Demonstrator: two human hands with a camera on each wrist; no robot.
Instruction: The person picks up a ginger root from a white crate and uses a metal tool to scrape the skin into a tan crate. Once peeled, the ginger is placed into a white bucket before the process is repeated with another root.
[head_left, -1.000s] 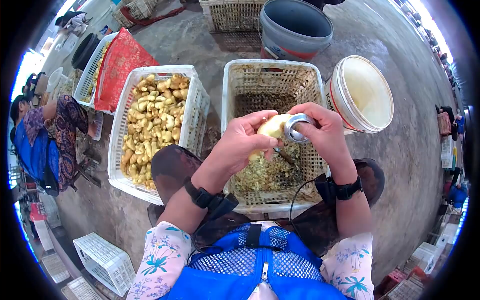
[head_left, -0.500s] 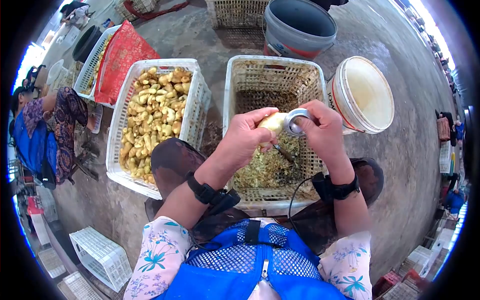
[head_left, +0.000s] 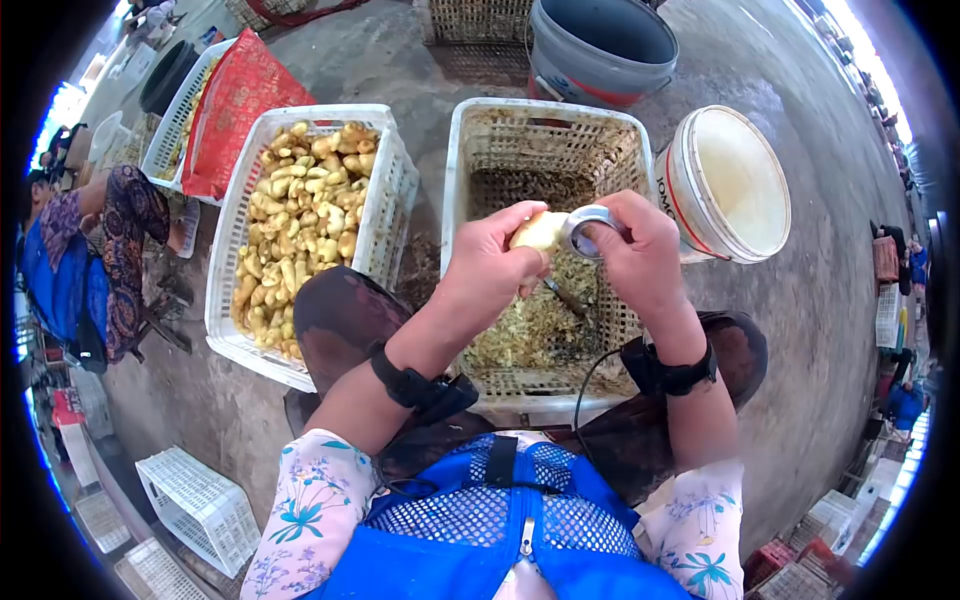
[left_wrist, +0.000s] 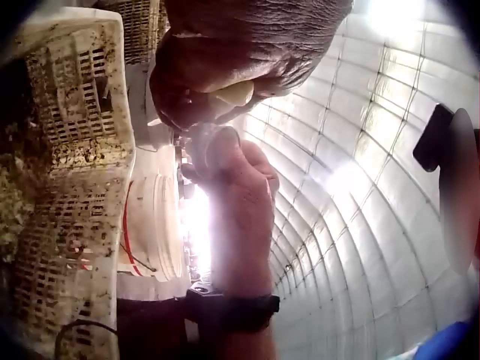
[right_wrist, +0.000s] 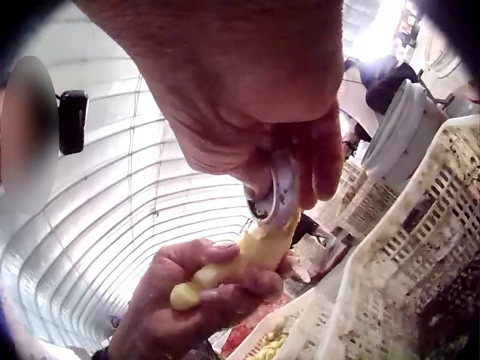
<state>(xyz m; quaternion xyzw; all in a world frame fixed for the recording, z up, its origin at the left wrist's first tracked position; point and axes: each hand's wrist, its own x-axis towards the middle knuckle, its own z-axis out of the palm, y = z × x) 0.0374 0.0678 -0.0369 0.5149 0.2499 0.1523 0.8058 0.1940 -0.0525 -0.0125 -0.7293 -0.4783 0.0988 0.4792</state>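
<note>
My left hand (head_left: pixel 490 258) grips a pale, knobby piece of ginger (head_left: pixel 540 232) between thumb and fingers, above the dirty white crate (head_left: pixel 455 180). In my right hand (head_left: pixel 648 245) is a shiny metal ring-shaped scraper (right_wrist: pixel 283 191), with the thumb pushed into its opening. The ring's edge meets the upper end of the ginger in the right wrist view, where the surface looks freshly scraped. Below the hands, peelings (head_left: pixel 515 335) cover the crate's bottom, and a knife-like tool with a dark handle (head_left: pixel 568 298) shows among them.
Left of the crate stands a white basket (head_left: pixel 398 190) full of ginger (head_left: pixel 300 215). A white bucket (head_left: pixel 690 200) is at the right, a grey bucket (head_left: pixel 600 75) behind. A red bag (head_left: pixel 240 115) leans on another basket. Someone in blue (head_left: pixel 65 270) sits at far left.
Both hands keep hold of the ginger and the ring scraper, staying close together over the crate. The ring has turned slightly against the ginger, and the head view has shifted a little.
</note>
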